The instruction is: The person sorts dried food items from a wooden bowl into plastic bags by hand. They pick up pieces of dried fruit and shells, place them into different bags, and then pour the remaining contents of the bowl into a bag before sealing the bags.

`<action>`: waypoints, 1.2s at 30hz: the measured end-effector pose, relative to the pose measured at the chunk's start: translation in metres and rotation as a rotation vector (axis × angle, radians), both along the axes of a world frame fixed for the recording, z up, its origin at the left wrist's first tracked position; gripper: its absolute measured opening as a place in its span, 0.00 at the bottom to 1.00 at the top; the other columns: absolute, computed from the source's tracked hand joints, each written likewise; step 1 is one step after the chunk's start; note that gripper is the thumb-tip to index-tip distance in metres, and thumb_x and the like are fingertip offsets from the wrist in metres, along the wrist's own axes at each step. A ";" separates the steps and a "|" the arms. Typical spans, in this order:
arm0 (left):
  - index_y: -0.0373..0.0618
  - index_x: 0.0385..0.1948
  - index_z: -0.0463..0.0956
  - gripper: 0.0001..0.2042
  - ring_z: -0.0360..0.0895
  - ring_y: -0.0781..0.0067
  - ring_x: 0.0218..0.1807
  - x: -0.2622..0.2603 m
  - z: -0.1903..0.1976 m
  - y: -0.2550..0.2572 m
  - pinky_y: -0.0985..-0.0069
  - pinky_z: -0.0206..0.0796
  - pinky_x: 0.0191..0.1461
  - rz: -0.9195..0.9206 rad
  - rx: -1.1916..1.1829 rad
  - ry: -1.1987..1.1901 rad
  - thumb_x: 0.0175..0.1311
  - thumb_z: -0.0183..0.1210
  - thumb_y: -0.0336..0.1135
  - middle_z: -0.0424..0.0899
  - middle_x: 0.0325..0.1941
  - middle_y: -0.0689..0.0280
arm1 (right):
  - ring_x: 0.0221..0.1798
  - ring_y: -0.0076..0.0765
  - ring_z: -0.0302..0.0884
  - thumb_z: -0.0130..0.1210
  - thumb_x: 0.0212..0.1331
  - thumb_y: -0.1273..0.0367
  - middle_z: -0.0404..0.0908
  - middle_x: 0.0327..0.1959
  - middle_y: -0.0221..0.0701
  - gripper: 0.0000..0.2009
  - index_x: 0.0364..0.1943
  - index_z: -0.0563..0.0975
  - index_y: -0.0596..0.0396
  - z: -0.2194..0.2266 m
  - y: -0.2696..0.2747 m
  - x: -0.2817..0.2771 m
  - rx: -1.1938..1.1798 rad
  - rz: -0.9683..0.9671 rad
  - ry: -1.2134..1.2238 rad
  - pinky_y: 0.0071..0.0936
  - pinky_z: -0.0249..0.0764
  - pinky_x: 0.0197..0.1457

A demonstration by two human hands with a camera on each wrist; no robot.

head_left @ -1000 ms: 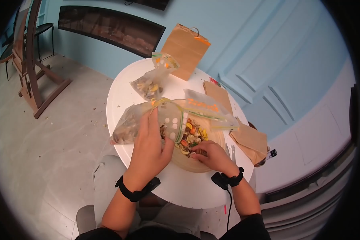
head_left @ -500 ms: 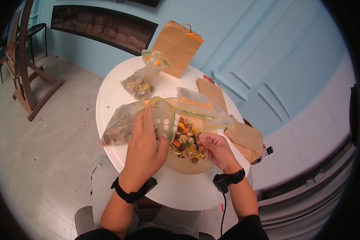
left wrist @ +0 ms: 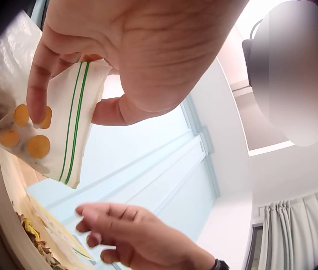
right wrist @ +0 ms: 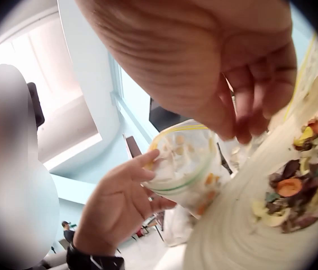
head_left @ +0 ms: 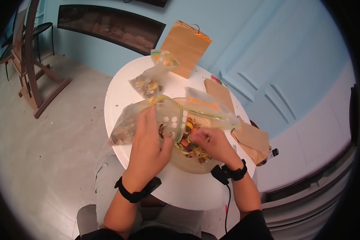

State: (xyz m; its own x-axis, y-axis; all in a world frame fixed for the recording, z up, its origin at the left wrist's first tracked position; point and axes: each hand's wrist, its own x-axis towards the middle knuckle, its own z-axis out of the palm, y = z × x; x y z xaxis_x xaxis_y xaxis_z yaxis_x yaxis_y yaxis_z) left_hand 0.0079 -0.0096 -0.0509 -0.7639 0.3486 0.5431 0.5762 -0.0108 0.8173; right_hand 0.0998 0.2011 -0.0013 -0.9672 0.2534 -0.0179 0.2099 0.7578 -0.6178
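My left hand (head_left: 148, 146) holds a clear zip bag (head_left: 126, 120) by its mouth. Its fingers bend over the bag's dotted side in the left wrist view. The bag lies on its side over the left rim of a wide pale bowl (head_left: 194, 170), with brown bits inside it. Mixed dried pieces (right wrist: 288, 188), yellow, orange, brown and green, lie in the bowl. Over them hovers my right hand (head_left: 214, 144), blurred, its fingers loosely bent near the bag's mouth. Nothing shows between those fingers in the left wrist view (left wrist: 142, 233).
Behind stands another filled zip bag (head_left: 148, 82), with a brown paper bag (head_left: 186, 48) beyond it. A flat zip bag with orange marks (head_left: 206, 102) lies across the bowl's far rim. Folded brown paper (head_left: 252, 138) rests at the right edge of the round white table (head_left: 176, 192).
My right hand went down into the dried pieces, rose pinching at the bowl's right side, then moved left over the bowl. My left hand stays on the bag.
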 end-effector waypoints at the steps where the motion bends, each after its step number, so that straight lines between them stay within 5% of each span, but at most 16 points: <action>1: 0.27 0.70 0.54 0.34 0.74 0.51 0.55 -0.002 -0.002 0.000 0.69 0.75 0.46 0.017 -0.018 0.019 0.59 0.54 0.22 0.66 0.64 0.45 | 0.31 0.24 0.79 0.62 0.65 0.68 0.87 0.35 0.34 0.13 0.49 0.83 0.60 -0.004 0.001 0.005 0.037 0.035 -0.070 0.25 0.75 0.37; 3: 0.27 0.72 0.53 0.35 0.75 0.59 0.52 -0.002 -0.005 0.001 0.75 0.78 0.38 0.025 -0.036 0.038 0.60 0.54 0.22 0.65 0.64 0.49 | 0.32 0.36 0.82 0.64 0.61 0.70 0.87 0.35 0.38 0.12 0.47 0.84 0.59 -0.014 0.002 0.013 0.177 0.089 -0.111 0.31 0.77 0.38; 6: 0.27 0.71 0.53 0.35 0.75 0.60 0.52 -0.001 -0.005 0.003 0.75 0.79 0.38 0.007 -0.034 0.045 0.60 0.54 0.22 0.65 0.64 0.50 | 0.33 0.39 0.83 0.64 0.60 0.70 0.86 0.36 0.40 0.11 0.46 0.84 0.59 -0.035 0.011 0.019 0.405 0.176 0.027 0.33 0.78 0.40; 8: 0.27 0.71 0.53 0.35 0.75 0.60 0.51 0.000 -0.006 0.002 0.74 0.78 0.38 0.008 -0.031 0.056 0.60 0.55 0.22 0.66 0.64 0.50 | 0.34 0.36 0.83 0.64 0.60 0.71 0.86 0.35 0.38 0.12 0.47 0.83 0.59 -0.030 0.009 0.018 0.216 0.067 -0.074 0.31 0.78 0.41; 11: 0.24 0.67 0.57 0.32 0.71 0.32 0.61 0.003 0.000 -0.004 0.56 0.67 0.64 -0.054 0.028 -0.025 0.59 0.55 0.22 0.66 0.63 0.37 | 0.35 0.32 0.82 0.64 0.60 0.73 0.85 0.35 0.36 0.12 0.48 0.82 0.61 -0.026 0.007 0.016 0.047 -0.035 -0.154 0.28 0.78 0.42; 17: 0.25 0.66 0.57 0.31 0.70 0.33 0.61 0.004 0.003 -0.013 0.56 0.66 0.64 -0.094 0.037 -0.052 0.60 0.56 0.23 0.66 0.62 0.38 | 0.37 0.19 0.78 0.62 0.64 0.75 0.82 0.36 0.24 0.13 0.52 0.80 0.62 -0.024 0.016 0.021 -0.168 -0.110 -0.112 0.19 0.75 0.42; 20: 0.30 0.71 0.54 0.35 0.75 0.59 0.49 0.004 -0.005 -0.015 0.72 0.77 0.40 -0.054 -0.063 0.035 0.59 0.56 0.22 0.66 0.63 0.49 | 0.38 0.16 0.77 0.60 0.66 0.76 0.81 0.40 0.22 0.13 0.54 0.78 0.61 -0.019 0.020 0.024 -0.499 -0.203 -0.032 0.15 0.75 0.43; 27: 0.30 0.70 0.55 0.35 0.76 0.54 0.51 0.009 -0.016 -0.016 0.69 0.77 0.44 -0.076 -0.064 0.069 0.59 0.57 0.22 0.66 0.64 0.45 | 0.43 0.19 0.78 0.60 0.67 0.76 0.80 0.45 0.27 0.16 0.58 0.76 0.63 -0.008 0.018 0.026 -0.911 -0.146 0.105 0.18 0.77 0.48; 36: 0.30 0.70 0.55 0.34 0.73 0.41 0.56 0.009 -0.018 -0.027 0.59 0.70 0.60 -0.070 -0.010 0.136 0.59 0.58 0.23 0.65 0.64 0.42 | 0.40 0.18 0.79 0.60 0.66 0.77 0.81 0.42 0.27 0.16 0.56 0.76 0.64 -0.013 0.005 0.016 -0.762 -0.196 0.165 0.17 0.78 0.47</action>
State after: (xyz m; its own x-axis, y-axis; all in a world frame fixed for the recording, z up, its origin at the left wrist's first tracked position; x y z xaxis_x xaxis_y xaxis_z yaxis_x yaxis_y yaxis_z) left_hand 0.0166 -0.0369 -0.0684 -0.6571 0.4042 0.6362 0.6797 -0.0470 0.7320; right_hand 0.1162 0.2057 -0.0146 -0.9115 0.3948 -0.1156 0.1569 0.0740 -0.9848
